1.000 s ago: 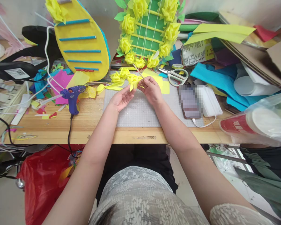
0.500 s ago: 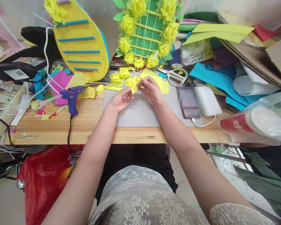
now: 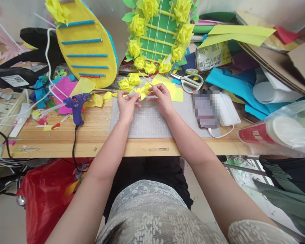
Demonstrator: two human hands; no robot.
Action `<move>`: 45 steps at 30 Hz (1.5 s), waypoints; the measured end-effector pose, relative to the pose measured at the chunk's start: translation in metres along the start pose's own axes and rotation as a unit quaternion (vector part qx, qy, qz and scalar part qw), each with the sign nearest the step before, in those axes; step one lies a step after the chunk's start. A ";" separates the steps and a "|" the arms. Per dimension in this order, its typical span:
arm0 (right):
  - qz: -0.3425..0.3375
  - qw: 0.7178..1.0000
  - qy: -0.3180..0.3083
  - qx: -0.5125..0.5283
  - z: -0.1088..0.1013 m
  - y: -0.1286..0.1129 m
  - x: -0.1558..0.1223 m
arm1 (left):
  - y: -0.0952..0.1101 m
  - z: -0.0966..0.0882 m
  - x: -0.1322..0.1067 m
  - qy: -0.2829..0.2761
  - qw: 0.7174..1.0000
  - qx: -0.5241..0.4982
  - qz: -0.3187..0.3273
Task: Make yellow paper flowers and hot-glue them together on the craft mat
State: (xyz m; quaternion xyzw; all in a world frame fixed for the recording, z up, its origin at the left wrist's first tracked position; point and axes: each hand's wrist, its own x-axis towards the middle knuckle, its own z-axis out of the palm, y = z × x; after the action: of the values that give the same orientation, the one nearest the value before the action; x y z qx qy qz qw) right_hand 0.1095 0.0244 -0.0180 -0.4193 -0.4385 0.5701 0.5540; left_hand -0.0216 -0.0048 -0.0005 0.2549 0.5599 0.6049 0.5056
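Note:
A yellow crepe-paper flower (image 3: 143, 90) is between my two hands above the grey cutting mat (image 3: 149, 125). My right hand (image 3: 161, 96) is closed in a pinch on a thin stick (image 3: 145, 78), which slants up and left past the flower. With thumb and index finger together, my left hand (image 3: 127, 104) pinches the flower's left edge; its other fingers are loosely curled. Finished yellow paper roses (image 3: 129, 81) lie just behind, beside yellow paper sheets (image 3: 176, 93). My right fingers partly hide the flower's right side.
A blue glue gun (image 3: 77, 106) stands at the left near a yellow panel with blue strips (image 3: 88, 51). Behind stands a green rose-edged panel (image 3: 155, 37). Scissors (image 3: 190, 81), a phone (image 3: 205, 110), a white power bank (image 3: 226, 110) and a bagged cup (image 3: 256, 132) are at the right.
My left hand has turned from palm-up to a pinch at the flower's left edge, rising slightly. My right hand has shifted slightly left, still holding the stick.

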 end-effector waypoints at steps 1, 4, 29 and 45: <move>-0.003 1.000 0.013 -0.011 0.000 0.001 0.000 | -0.001 -0.001 0.000 -0.001 1.000 0.008 0.010; -0.019 0.999 0.038 -0.033 0.000 0.003 0.001 | 0.000 -0.002 -0.001 -0.005 0.998 0.047 0.035; -0.300 0.878 -0.087 -0.362 0.003 0.003 -0.009 | -0.002 -0.003 -0.006 -0.026 0.979 0.138 0.146; -0.225 0.916 -0.027 -0.332 0.006 0.009 -0.009 | -0.002 -0.001 -0.010 -0.025 0.961 0.199 0.189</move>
State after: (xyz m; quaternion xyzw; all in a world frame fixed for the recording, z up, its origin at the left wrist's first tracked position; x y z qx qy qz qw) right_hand 0.1017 0.0152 -0.0252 -0.4541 -0.7001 0.2629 0.4843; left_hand -0.0185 -0.0141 0.0001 0.4669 0.5980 0.5592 0.3344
